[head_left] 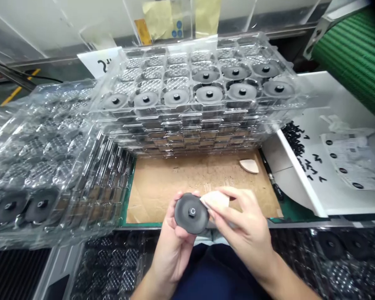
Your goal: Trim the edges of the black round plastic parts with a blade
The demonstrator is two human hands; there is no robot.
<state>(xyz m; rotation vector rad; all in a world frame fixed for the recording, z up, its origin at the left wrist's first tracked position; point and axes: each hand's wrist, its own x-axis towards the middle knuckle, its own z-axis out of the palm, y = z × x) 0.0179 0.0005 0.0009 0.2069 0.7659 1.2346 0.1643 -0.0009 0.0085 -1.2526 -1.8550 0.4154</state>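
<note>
My left hand (175, 246) is closed round a black round plastic part (187, 223), a shallow disc with a short raised stem at its centre. Between the thumb and fingers of my right hand (242, 221) is a white wedge-shaped pad (217, 199), its tip touching the disc's upper right rim. Both hands are above the near edge of a cardboard sheet (162, 179). A second white wedge pad (249, 166) lies on that sheet, towards its right side.
A stack of clear blister trays (187, 116) stands beyond the cardboard, with several black discs in the top one. More trays (65, 166) are stacked at left. To the right, a white bin (312, 200) holds small black pieces (295, 139). A green belt (353, 58) rises behind it.
</note>
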